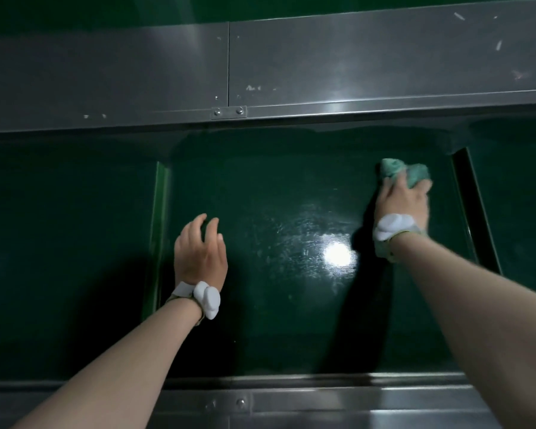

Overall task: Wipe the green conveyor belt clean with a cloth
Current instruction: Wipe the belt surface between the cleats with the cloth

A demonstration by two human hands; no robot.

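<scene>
Running across the whole view is the green conveyor belt (276, 212), dark and glossy, with a bright lamp reflection (338, 253) just right of centre and faint smear marks around it. Raised cleats divide the belt into bays: one cleat (160, 230) stands at 9 o'clock of the middle bay, another cleat (474, 205) at 3 o'clock. A stainless steel side rail (260, 66) borders the belt at 12 o'clock, with a joint plate (228, 112) and two screws; small pale specks lie on its right part. A second steel rail (291, 400) borders the belt at 6 o'clock. The room beyond is too dim to read.

The right hand (404, 201) presses a crumpled green cloth (406, 174) onto the belt at 2 o'clock of the middle bay, near the right cleat, fingers curled over the cloth. The left hand (200, 249) is at 8 o'clock, fingers loosely apart and holding nothing; contact with the belt cannot be judged. Both wrists carry white bands.
</scene>
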